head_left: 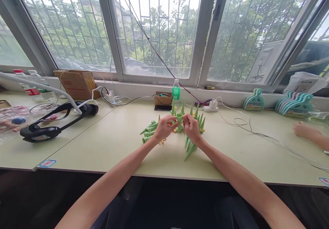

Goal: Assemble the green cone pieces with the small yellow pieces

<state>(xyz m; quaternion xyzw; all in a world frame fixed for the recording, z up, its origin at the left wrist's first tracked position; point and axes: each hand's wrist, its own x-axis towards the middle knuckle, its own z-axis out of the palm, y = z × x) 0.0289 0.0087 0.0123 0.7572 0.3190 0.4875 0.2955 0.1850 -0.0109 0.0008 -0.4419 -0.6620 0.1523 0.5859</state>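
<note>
Between my hands is a light green hollow cup-shaped piece [179,117] with its round opening upward. My left hand [164,128] has its thumb and fingers curled against the piece's left side. On the other side my right hand [191,128] pinches at its right edge; whether a small part is also between those fingertips I cannot tell. Pointed green cones [182,106] stand upright just behind. More green cones [190,151] lie beneath my right hand, and several hollow green cones [149,133] lie left of my left hand. Small yellow pieces [162,141] are scattered among them.
A green-labelled bottle [176,92] and a small cardboard box [163,100] stand behind the cones. At left are a black headset [58,122] and a carton [77,85]. White cables [249,129] cross the right side, near teal hanger-like pieces [294,104] and another person's blurred hand [305,130].
</note>
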